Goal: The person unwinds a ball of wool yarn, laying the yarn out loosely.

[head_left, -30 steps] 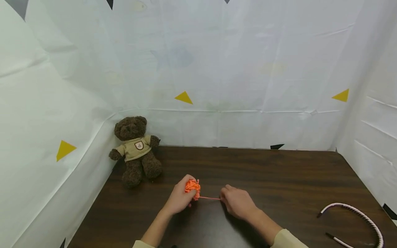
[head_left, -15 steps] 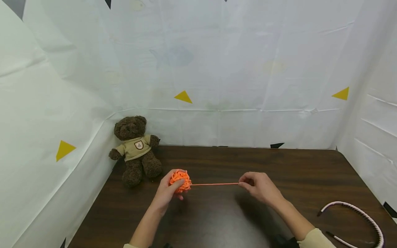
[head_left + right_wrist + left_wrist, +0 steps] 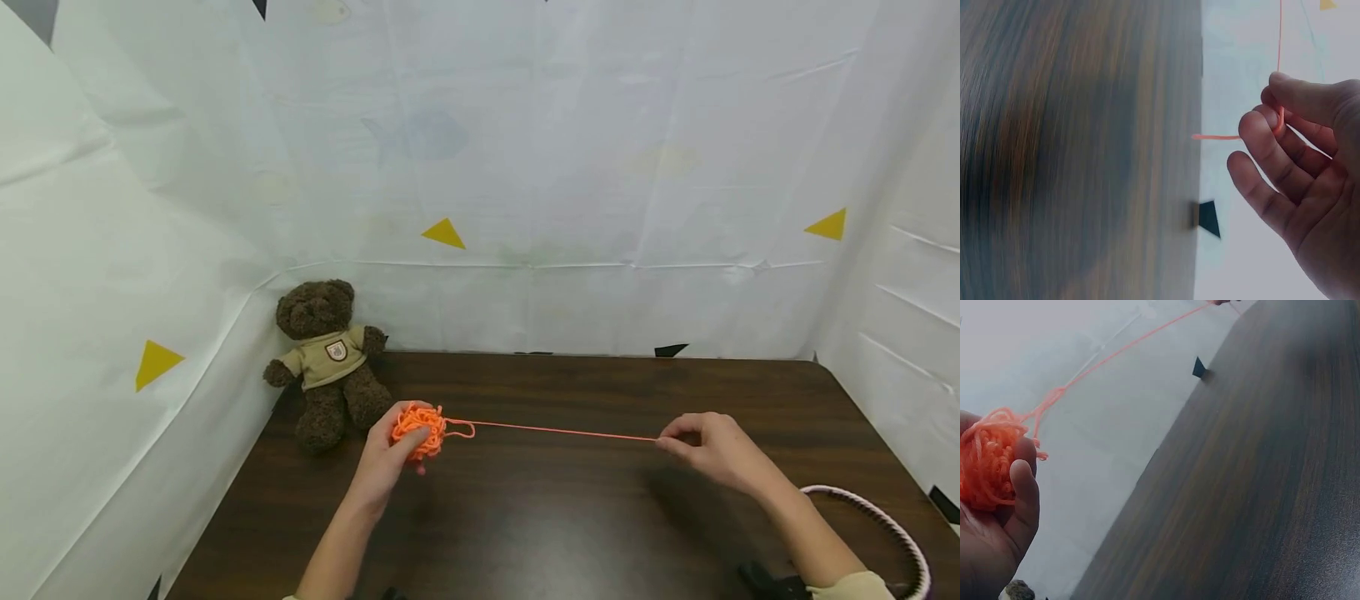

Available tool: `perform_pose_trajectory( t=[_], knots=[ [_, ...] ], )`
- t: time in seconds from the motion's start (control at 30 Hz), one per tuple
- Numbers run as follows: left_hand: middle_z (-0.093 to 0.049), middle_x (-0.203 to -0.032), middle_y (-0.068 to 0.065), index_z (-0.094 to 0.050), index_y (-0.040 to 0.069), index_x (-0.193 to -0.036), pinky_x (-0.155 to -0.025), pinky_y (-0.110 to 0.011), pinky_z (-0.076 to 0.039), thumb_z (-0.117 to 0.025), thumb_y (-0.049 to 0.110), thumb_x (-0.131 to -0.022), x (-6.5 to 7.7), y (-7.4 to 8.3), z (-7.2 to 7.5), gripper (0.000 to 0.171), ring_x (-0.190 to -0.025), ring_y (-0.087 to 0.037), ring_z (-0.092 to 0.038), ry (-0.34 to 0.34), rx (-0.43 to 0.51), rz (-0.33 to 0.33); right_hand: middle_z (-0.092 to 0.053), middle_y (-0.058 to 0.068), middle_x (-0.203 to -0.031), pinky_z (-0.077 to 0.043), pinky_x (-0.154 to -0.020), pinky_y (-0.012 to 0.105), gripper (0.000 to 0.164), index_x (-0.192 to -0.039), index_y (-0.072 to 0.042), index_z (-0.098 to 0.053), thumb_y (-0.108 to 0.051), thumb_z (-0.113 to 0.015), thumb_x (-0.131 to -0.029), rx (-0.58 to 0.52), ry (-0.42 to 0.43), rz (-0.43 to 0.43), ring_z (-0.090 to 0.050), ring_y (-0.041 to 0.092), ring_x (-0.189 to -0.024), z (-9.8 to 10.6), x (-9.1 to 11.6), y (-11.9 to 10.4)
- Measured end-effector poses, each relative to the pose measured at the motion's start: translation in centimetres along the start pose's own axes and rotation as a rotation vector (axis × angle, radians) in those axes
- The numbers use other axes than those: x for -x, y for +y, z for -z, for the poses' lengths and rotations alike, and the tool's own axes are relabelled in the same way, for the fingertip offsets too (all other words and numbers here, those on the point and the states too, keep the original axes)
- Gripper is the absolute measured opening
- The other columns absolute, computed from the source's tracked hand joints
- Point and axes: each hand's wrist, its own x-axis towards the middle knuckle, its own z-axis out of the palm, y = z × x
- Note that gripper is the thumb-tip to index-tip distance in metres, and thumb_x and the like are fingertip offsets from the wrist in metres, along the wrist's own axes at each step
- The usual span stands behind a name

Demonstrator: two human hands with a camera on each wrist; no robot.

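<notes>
My left hand [image 3: 382, 454] grips an orange ball of yarn [image 3: 417, 432], its thumb across the front and fingers behind. From the ball [image 3: 988, 459] a strand of yarn [image 3: 562, 430] runs taut to my right hand [image 3: 712, 450], over the table's right half. A small loose loop [image 3: 465, 430] sticks out beside the ball. In the right wrist view, my right hand [image 3: 1304, 144] pinches the strand between thumb and index finger, and a short free end [image 3: 1216, 137] pokes out past the other fingers.
A brown teddy bear [image 3: 326, 362] in a beige shirt sits at the back left of the dark wooden table [image 3: 525, 517]. A white and black braided headband [image 3: 877, 517] lies at the right, partly behind my right forearm. White sheeting [image 3: 540, 167] encloses the back and sides.
My right hand has moved well to the right with the yarn end, lengthening the strand. My left hand has shifted left and slightly up with the ball. A loose loop now shows beside it.
</notes>
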Motion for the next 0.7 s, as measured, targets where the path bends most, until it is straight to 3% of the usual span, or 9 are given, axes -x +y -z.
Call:
perform_pose_trajectory(
  t=[0.2,0.37,0.5,0.7],
  knots=[
    [-0.062,-0.099,-0.017,-0.055,0.005,-0.128,-0.054,-0.029,-0.053,-0.064,0.017,-0.096,0.1,0.1,0.1,0.035,-0.072,-0.024,-0.063,0.022,-0.033,0.01,-0.066,-0.004,-0.074,-0.046,-0.056,0.027,0.016,-0.091,-0.012,-0.074,-0.027,-0.07,-0.093,0.0,-0.018,-0.091,-0.059,0.011,-0.063,1.3,1.2,1.4],
    [-0.061,-0.102,-0.016,-0.058,0.007,-0.125,-0.053,-0.03,-0.052,-0.065,0.013,-0.096,0.2,-0.1,0.3,0.031,-0.07,-0.02,-0.061,0.056,-0.024,-0.007,-0.063,-0.004,-0.07,-0.042,-0.055,0.029,0.014,-0.084,-0.011,-0.073,-0.022,-0.07,-0.091,0.071,-0.01,-0.181,-0.054,0.012,-0.061,1.9,1.7,2.5],
    [-0.059,-0.104,-0.016,-0.059,0.01,-0.125,-0.055,-0.032,-0.053,-0.066,0.016,-0.095,0.3,-0.3,0.5,0.032,-0.073,-0.02,-0.059,0.04,-0.034,-0.016,-0.062,-0.003,-0.07,-0.04,-0.055,0.031,0.014,-0.081,-0.01,-0.072,-0.019,-0.068,-0.09,0.082,-0.016,-0.237,-0.051,0.015,-0.062,1.9,1.8,3.2],
    [-0.06,-0.102,-0.016,-0.059,0.011,-0.125,-0.056,-0.034,-0.053,-0.066,0.018,-0.095,0.2,-0.3,0.1,0.031,-0.072,-0.019,-0.057,-0.001,-0.061,-0.033,-0.066,-0.001,-0.074,-0.044,-0.056,0.031,0.012,-0.084,-0.009,-0.073,-0.018,-0.068,-0.091,0.044,-0.056,-0.203,-0.055,0.014,-0.064,0.5,1.7,3.8]
  ],
)
